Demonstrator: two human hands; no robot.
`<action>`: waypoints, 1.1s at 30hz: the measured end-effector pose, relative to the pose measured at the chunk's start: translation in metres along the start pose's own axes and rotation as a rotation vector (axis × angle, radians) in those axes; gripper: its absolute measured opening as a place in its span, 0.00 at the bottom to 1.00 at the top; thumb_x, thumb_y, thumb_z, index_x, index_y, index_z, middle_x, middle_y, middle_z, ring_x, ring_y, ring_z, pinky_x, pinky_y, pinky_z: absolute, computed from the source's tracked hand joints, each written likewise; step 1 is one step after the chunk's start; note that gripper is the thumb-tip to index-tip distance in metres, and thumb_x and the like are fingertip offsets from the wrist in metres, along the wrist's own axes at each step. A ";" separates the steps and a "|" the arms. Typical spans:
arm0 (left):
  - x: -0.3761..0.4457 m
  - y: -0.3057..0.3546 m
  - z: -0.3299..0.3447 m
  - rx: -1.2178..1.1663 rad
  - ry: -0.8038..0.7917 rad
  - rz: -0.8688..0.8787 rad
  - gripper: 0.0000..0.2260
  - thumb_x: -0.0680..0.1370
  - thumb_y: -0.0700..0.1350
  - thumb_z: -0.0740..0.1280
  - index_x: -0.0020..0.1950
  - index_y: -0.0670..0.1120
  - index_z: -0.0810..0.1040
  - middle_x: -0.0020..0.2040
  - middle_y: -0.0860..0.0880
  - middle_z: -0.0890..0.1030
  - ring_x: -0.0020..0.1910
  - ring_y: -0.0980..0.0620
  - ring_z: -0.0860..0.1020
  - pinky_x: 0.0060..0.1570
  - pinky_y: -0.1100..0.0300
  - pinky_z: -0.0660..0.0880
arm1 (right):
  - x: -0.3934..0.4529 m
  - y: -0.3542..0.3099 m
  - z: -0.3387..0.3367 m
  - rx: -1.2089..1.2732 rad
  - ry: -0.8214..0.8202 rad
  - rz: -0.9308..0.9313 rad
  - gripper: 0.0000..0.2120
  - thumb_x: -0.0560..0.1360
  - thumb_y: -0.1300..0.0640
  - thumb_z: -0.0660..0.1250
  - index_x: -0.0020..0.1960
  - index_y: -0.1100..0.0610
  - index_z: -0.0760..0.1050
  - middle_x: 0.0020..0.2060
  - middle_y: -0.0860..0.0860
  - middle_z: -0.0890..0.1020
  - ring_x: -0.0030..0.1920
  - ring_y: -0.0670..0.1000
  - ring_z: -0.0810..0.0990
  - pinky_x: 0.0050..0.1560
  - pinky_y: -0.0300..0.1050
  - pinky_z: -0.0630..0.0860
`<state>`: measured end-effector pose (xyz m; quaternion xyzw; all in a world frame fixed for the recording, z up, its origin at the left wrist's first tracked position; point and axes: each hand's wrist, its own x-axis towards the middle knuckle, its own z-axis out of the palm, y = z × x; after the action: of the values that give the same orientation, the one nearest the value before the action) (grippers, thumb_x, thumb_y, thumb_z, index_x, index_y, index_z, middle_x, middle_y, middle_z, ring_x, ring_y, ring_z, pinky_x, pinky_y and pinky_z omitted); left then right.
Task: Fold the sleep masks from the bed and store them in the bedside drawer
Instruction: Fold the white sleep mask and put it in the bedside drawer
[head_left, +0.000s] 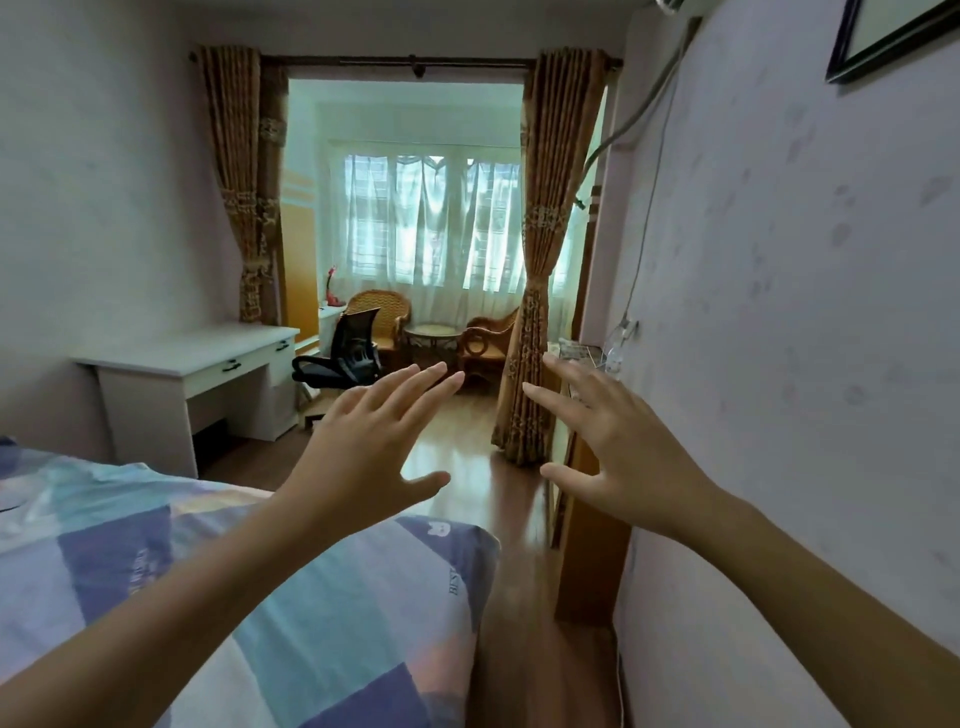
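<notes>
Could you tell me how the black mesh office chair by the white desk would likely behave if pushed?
The black mesh office chair probably moves easily over the glossy wooden floor. Its thin mesh back suggests it is light. It already leans backward, so it might tip.

I'm seeing soft matt cloth bedding (311, 597) lying at seven o'clock, glossy wood floor (467, 457) shining at centre, woven wicker chair (382, 312) sitting at twelve.

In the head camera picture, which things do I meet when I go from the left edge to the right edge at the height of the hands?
Desk → office chair → left hand → curtain → right hand → wall.
</notes>
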<state>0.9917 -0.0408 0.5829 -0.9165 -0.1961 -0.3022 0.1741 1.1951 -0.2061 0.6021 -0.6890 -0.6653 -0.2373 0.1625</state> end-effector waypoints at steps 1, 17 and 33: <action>0.015 -0.005 0.014 -0.004 -0.002 0.004 0.41 0.71 0.68 0.60 0.77 0.56 0.47 0.77 0.54 0.55 0.75 0.51 0.57 0.68 0.51 0.60 | 0.012 0.013 0.007 0.006 0.007 0.003 0.36 0.72 0.43 0.67 0.75 0.43 0.54 0.77 0.46 0.53 0.76 0.50 0.51 0.73 0.54 0.54; 0.254 -0.081 0.250 0.044 -0.023 -0.053 0.43 0.69 0.70 0.61 0.77 0.56 0.46 0.77 0.55 0.53 0.75 0.52 0.55 0.67 0.54 0.53 | 0.206 0.257 0.176 0.009 -0.027 -0.023 0.35 0.74 0.43 0.65 0.76 0.42 0.53 0.77 0.45 0.49 0.76 0.48 0.47 0.71 0.45 0.44; 0.438 -0.252 0.452 0.077 -0.075 -0.204 0.44 0.68 0.72 0.59 0.76 0.58 0.44 0.75 0.58 0.49 0.75 0.52 0.55 0.67 0.52 0.57 | 0.458 0.408 0.356 0.059 -0.072 -0.160 0.37 0.74 0.44 0.66 0.76 0.43 0.50 0.78 0.46 0.49 0.77 0.50 0.47 0.73 0.47 0.45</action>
<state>1.4187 0.4855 0.5644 -0.8952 -0.3060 -0.2760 0.1701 1.6415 0.3457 0.5913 -0.6368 -0.7302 -0.2047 0.1393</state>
